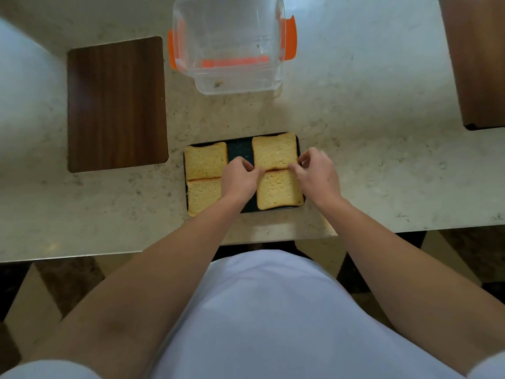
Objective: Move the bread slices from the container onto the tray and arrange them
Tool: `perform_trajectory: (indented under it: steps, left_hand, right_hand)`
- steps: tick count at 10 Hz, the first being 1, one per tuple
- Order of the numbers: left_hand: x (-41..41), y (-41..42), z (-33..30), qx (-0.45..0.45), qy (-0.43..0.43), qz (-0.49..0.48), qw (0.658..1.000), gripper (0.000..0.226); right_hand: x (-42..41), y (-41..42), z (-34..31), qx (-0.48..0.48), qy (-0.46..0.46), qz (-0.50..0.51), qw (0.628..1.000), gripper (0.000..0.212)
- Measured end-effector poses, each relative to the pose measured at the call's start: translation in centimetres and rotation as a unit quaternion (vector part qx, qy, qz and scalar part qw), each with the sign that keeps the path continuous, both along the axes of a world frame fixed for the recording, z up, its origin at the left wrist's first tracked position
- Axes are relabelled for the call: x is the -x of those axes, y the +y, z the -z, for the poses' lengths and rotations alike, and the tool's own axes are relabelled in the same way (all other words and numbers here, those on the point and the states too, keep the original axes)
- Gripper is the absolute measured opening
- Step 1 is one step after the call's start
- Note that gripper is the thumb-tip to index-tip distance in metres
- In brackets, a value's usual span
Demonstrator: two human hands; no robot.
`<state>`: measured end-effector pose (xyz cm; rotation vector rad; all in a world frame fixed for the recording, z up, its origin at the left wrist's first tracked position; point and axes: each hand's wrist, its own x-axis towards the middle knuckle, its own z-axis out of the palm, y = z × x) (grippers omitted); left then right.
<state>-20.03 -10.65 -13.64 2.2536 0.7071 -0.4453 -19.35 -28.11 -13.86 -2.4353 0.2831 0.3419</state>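
A dark tray (240, 149) lies on the pale stone counter with several bread slices flat on it in two columns. The far right slice (274, 152) meets the near right slice (278, 190) at a seam. My left hand (240, 178) pinches the left end of that seam, on the far right slice's near corner. My right hand (317, 174) pinches the right end, at the tray's edge. The far left slice (205, 161) lies free, and my left wrist partly covers the near left slice (202, 196). Beyond the tray stands the clear container (232, 47) with orange clips, holding only crumbs.
A dark wooden board (116, 105) lies flat on the counter to the left. Another brown wooden piece (478, 64) sits at the far right edge. The counter's near edge (164, 250) runs just below the tray, with my white-clad body behind it.
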Motion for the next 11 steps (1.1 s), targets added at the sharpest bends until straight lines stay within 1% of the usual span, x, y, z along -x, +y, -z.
perform_trajectory:
  steps: [2,3,4,5,6,7,8,9,10,11]
  left_hand:
    - [-0.6,-0.1,-0.3,0.022,0.009,-0.035,0.999,0.026]
    - [-0.2,-0.5,-0.7,0.008,-0.004,-0.005,1.000,0.029]
    - [2.1,-0.5,-1.1,-0.126,-0.120,0.179,0.968,0.048]
    - [4.6,-0.2,-0.4,-0.229,-0.193,0.390,0.871,0.068]
    - [5.5,0.0,0.8,-0.251,-0.093,0.462,0.845,0.067]
    - [5.6,-0.2,1.4,-0.263,-0.044,0.466,0.844,0.065]
    - [5.0,-0.3,0.9,-0.251,-0.032,0.469,0.846,0.065]
    - [4.4,0.0,0.1,-0.243,-0.018,0.481,0.842,0.067]
    - [4.0,0.5,-1.3,-0.228,-0.029,0.480,0.846,0.064]
    - [5.3,1.3,-2.3,-0.243,-0.080,0.397,0.882,0.051]
  right_hand:
    - [-0.8,0.2,-0.1,-0.006,0.037,0.018,0.999,0.025]
    - [-0.5,0.2,-0.3,-0.002,0.026,0.006,1.000,0.027]
    - [1.4,0.1,-0.5,0.042,-0.058,-0.080,0.994,0.038]
    - [4.0,0.1,-0.1,0.123,-0.120,-0.234,0.957,0.054]
    - [5.5,0.0,0.9,0.170,-0.063,-0.324,0.928,0.058]
    - [5.4,0.1,1.2,0.201,-0.035,-0.346,0.916,0.059]
    - [5.3,0.5,0.8,0.214,-0.031,-0.345,0.913,0.060]
    - [5.2,1.0,0.2,0.228,-0.022,-0.342,0.911,0.062]
    - [4.7,2.3,-1.2,0.223,0.025,-0.322,0.920,0.067]
    - [4.6,4.5,-3.0,0.224,0.037,-0.254,0.940,0.062]
